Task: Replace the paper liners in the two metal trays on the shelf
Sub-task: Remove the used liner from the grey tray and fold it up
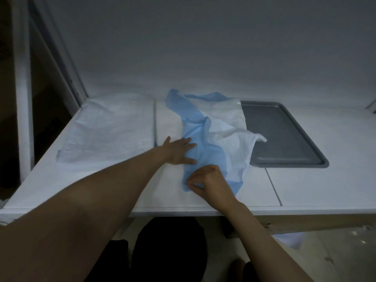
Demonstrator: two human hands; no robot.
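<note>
At frame centre, the left hand (180, 150) lies flat on a crumpled blue-and-white paper liner (215, 135) while the right hand (209, 183) pinches its lower edge, beside a bare metal tray (284, 135) at right.

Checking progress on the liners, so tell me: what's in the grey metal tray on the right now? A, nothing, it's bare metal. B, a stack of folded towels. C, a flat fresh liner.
A: the grey metal tray shows bare metal, with the crumpled blue and white liner only overlapping its left edge.
</note>
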